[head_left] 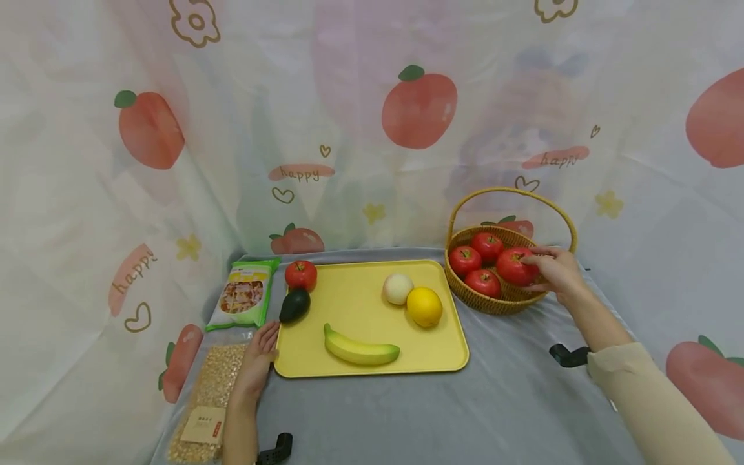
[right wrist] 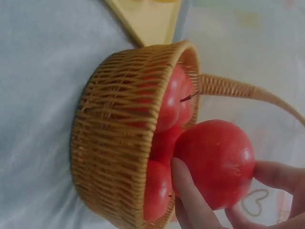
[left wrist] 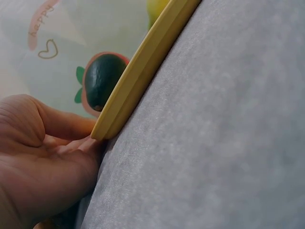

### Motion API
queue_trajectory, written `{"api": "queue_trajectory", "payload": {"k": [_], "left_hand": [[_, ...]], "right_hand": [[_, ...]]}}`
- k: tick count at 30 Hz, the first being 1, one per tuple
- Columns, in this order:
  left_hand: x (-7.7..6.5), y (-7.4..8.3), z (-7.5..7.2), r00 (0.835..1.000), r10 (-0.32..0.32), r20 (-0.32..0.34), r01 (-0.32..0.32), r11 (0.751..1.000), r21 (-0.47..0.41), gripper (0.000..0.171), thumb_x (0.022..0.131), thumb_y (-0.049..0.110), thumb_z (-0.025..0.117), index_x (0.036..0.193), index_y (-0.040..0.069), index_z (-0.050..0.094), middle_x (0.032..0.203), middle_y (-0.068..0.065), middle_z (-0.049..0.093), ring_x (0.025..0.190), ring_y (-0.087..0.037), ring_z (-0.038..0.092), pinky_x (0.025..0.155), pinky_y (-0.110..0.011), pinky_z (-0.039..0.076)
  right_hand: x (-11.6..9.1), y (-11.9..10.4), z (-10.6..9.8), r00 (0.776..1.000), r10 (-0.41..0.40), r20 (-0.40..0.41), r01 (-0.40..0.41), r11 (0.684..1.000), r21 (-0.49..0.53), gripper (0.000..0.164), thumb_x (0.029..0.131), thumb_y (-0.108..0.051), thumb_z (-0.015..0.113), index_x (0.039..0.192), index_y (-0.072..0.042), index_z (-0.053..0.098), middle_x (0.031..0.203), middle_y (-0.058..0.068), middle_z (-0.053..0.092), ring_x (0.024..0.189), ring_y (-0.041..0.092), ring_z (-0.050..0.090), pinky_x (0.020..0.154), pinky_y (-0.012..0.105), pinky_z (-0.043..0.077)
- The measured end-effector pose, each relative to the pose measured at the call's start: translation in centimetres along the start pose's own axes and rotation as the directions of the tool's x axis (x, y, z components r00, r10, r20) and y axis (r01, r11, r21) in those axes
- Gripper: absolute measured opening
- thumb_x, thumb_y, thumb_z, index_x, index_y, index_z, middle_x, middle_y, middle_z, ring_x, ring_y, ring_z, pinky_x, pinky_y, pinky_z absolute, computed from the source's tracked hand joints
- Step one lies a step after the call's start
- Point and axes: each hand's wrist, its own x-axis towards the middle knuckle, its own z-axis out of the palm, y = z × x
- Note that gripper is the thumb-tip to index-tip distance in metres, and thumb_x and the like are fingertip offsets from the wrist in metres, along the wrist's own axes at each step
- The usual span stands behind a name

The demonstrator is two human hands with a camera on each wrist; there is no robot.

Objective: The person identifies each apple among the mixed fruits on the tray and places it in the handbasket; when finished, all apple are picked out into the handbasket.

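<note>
My right hand [head_left: 555,274] holds a red apple [right wrist: 214,164] between thumb and fingers, at the right side of the wicker basket [right wrist: 112,138]. Several other red apples [head_left: 482,283] lie inside that basket. My left hand [head_left: 256,361] rests against the left edge of the yellow tray [head_left: 354,300], its fingers fairly straight; the left wrist view shows thumb and fingers touching the tray's corner. On the tray, close to that hand, lies a dark green avocado [head_left: 294,305] beside a red round fruit [head_left: 301,276]. A yellow-green banana [head_left: 360,347] lies near the front rim.
A pale round fruit [head_left: 398,289] and a yellow round fruit [head_left: 424,307] sit on the tray's right part. Left of the tray are a green-edged food packet [head_left: 243,294] and a clear bag of grains [head_left: 209,387]. The basket's tall handle [head_left: 511,190] arches above it.
</note>
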Motion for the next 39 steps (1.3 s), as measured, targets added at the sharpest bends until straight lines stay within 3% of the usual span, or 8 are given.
{"api": "queue_trajectory", "payload": {"k": [9,16,23,28,39], "left_hand": [[-0.1,0.0,0.1,1.000,0.009,-0.004,-0.009,1.000,-0.011,0.073,0.094,-0.023,0.032,0.162,-0.005,0.017,0.169,-0.026,0.020,0.158,-0.036,0.019,0.127,-0.049,0.018],[0.1,-0.1,0.1,1.000,0.001,-0.004,-0.001,1.000,-0.014,0.074,0.093,-0.023,0.032,0.163,-0.003,0.017,0.170,-0.024,0.020,0.158,-0.034,0.019,0.127,-0.048,0.019],[0.2,-0.2,0.0,1.000,0.015,-0.010,-0.016,1.000,-0.012,0.073,0.093,-0.023,0.032,0.162,-0.006,0.017,0.169,-0.027,0.020,0.158,-0.039,0.018,0.126,-0.051,0.019],[0.2,-0.3,0.0,1.000,0.000,-0.021,-0.001,1.000,-0.019,0.073,0.093,-0.023,0.033,0.163,-0.004,0.018,0.169,-0.025,0.021,0.158,-0.036,0.019,0.126,-0.049,0.019],[0.3,-0.3,0.0,1.000,-0.004,-0.022,0.004,1.000,-0.009,0.073,0.094,-0.023,0.033,0.162,-0.004,0.018,0.169,-0.025,0.021,0.158,-0.035,0.020,0.127,-0.048,0.021]], "right_hand": [[0.6,0.5,-0.5,0.999,0.017,0.034,-0.013,0.993,-0.114,0.070,0.105,-0.023,0.055,0.160,0.008,0.025,0.166,0.035,0.011,0.144,0.053,0.033,0.083,0.054,0.061],[1.1,0.6,-0.3,0.998,0.050,0.041,-0.039,0.972,-0.234,0.070,0.103,-0.024,0.055,0.157,0.011,0.028,0.161,0.038,0.019,0.136,0.050,0.040,0.082,0.054,0.062],[2.0,0.5,-0.3,0.994,0.096,0.054,-0.076,0.955,-0.286,0.070,0.102,-0.022,0.052,0.157,0.012,0.025,0.161,0.040,0.014,0.141,0.055,0.034,0.083,0.053,0.062],[2.6,0.4,-0.1,0.992,0.114,0.060,-0.087,0.934,-0.347,0.069,0.101,-0.022,0.053,0.154,0.014,0.029,0.157,0.040,0.018,0.137,0.058,0.036,0.082,0.053,0.063],[2.1,-0.2,-0.3,0.997,0.061,0.055,-0.035,0.922,-0.385,0.065,0.103,-0.026,0.052,0.151,0.015,0.034,0.152,0.040,0.028,0.131,0.053,0.044,0.081,0.051,0.064]]}}
